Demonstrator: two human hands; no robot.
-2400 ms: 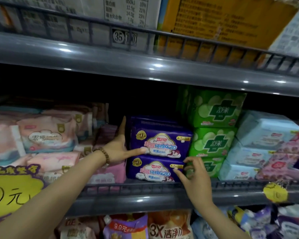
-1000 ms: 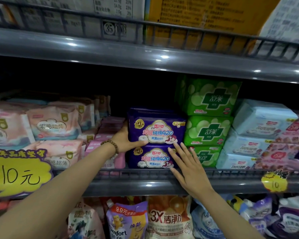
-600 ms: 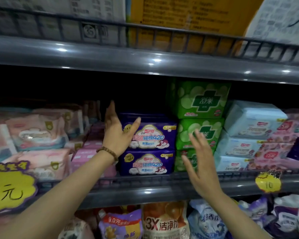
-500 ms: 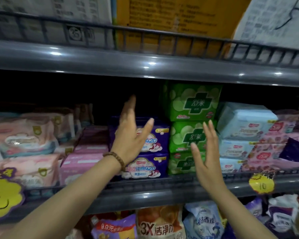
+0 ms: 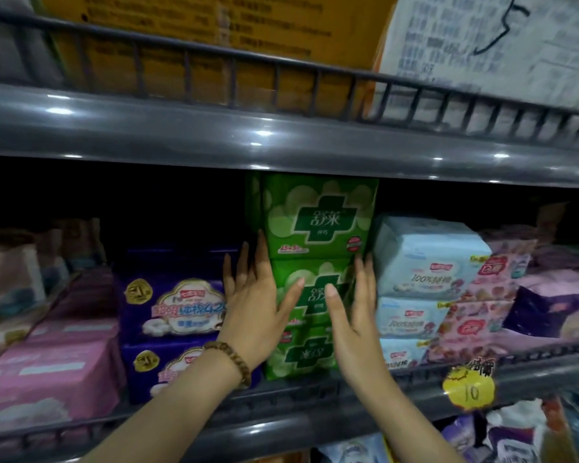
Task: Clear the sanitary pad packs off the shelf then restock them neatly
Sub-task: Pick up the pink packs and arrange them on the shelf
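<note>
Three green sanitary pad packs (image 5: 318, 215) stand stacked in the middle of the shelf (image 5: 281, 406). My left hand (image 5: 253, 315), with a bead bracelet on the wrist, lies flat against the stack's left side, its thumb across the front of the middle green pack (image 5: 315, 275). Against the stack's right side rests my right hand (image 5: 351, 325), fingers straight and apart, thumb on the same pack. Neither hand has lifted anything. Two purple packs (image 5: 174, 309) sit stacked just left of the green ones.
Light blue packs (image 5: 428, 262) and pink floral packs (image 5: 475, 315) crowd the right, pink packs (image 5: 54, 372) the left. The upper shelf (image 5: 281, 135) hangs close above the top green pack, with cardboard boxes (image 5: 214, 28) on it. A yellow price tag (image 5: 468, 389) hangs on the rail.
Both hands left the purple packs and moved right. They now flank the green stack, and the view has shifted right and closer.
</note>
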